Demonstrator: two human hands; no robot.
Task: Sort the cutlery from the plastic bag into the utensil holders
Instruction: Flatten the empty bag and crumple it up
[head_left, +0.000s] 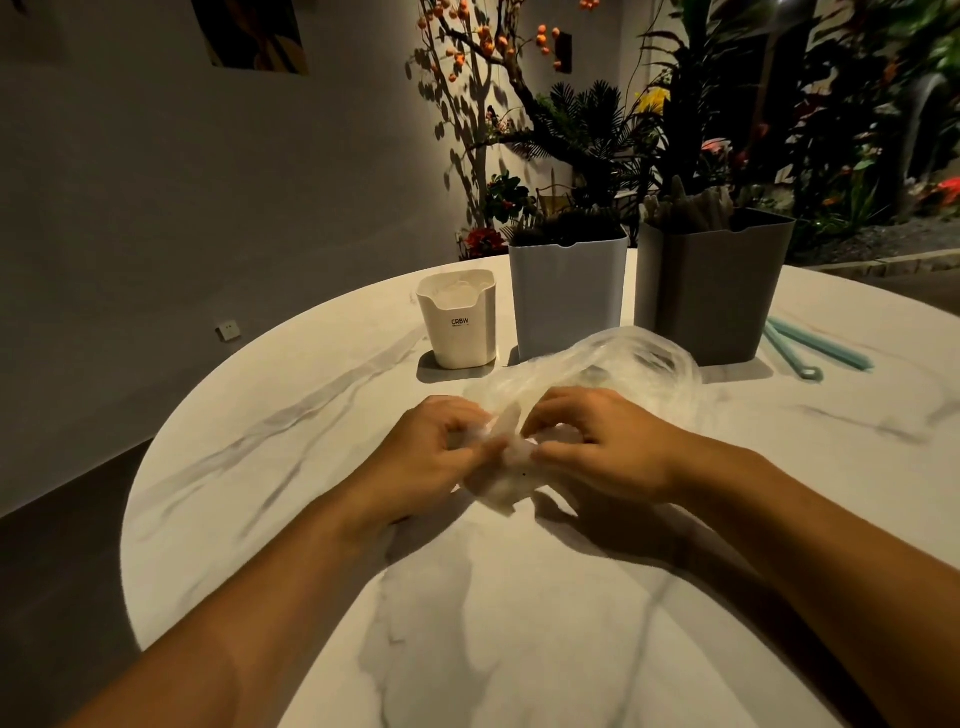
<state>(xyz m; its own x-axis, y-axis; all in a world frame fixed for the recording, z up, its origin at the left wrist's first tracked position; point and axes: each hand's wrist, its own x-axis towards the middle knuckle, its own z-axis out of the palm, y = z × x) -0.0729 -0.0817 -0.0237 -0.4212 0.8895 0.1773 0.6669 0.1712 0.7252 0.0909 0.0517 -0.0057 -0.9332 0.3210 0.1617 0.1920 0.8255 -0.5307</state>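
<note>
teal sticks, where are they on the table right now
In the head view the teal sticks lie flat on the table at the far right, just right of the dark grey holder.

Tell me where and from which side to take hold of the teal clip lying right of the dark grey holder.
Pinch the teal clip across its long bars near the middle, coming from above. It lies flat on the table with nothing over it, and the dark grey holder crowds its far left end. The looped near end probably gives less to hold.
</note>
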